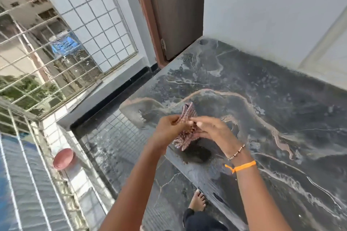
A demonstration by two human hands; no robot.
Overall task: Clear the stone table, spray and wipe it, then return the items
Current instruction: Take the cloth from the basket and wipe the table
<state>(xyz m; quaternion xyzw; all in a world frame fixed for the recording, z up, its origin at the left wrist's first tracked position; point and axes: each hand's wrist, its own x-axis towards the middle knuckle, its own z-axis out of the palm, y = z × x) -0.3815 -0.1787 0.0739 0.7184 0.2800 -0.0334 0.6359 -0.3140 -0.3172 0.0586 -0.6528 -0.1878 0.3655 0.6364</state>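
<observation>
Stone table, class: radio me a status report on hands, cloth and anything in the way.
Left hand and right hand both gripping checked cloth, held above stone table. Tabletop bare, streaked. Nothing in the way.

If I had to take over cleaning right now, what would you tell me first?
Left hand and right hand both grip the checked cloth, held up above the stone table.
The table has nothing standing on it and looks wet and streaky, so clearing and probably spraying are done.
Left to do: wipe it, then bring the items back. They aren't in view.
</observation>
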